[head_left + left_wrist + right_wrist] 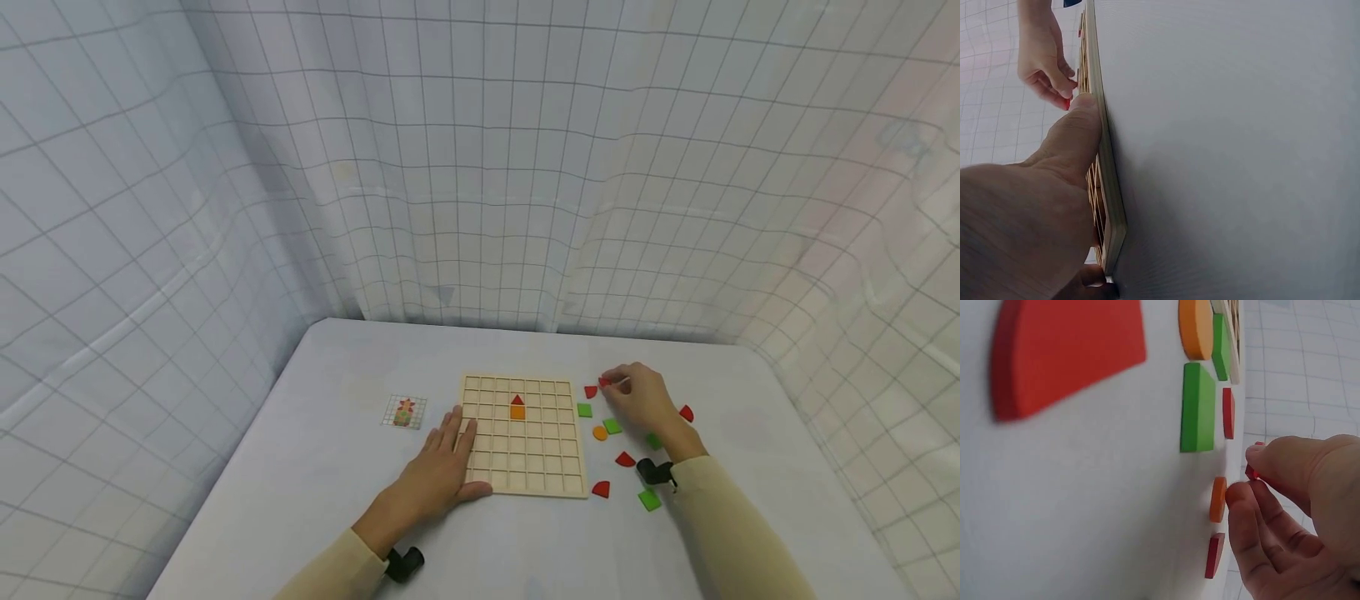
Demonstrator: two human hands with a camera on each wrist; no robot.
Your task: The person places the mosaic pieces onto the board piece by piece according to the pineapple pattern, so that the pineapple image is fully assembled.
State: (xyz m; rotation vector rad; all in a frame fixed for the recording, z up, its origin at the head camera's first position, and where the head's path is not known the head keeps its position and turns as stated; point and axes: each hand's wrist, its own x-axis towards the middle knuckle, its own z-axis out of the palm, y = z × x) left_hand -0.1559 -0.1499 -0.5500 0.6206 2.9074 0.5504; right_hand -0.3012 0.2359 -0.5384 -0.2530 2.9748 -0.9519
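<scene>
My left hand (437, 477) rests along the left edge of a wooden grid board (536, 460), fingers extended and thumb against its near edge. In the left wrist view the thumb (1079, 128) presses the board's side. Two pieces lie in the board's upper cells: a red triangle (517, 400) with an orange square (517, 413) right below it. Beyond the board's right side, my right hand (643, 402) pinches a small red piece (1252, 470) between thumb and fingers, raised off the table. Its full outline is hidden by the fingertips.
Loose pieces lie right of the board: red quarter circles (625, 459), green squares (649, 499) and an orange round piece (600, 433). A pattern card (404, 412) with a coloured picture lies to the left. White checked curtains (495, 208) surround the table.
</scene>
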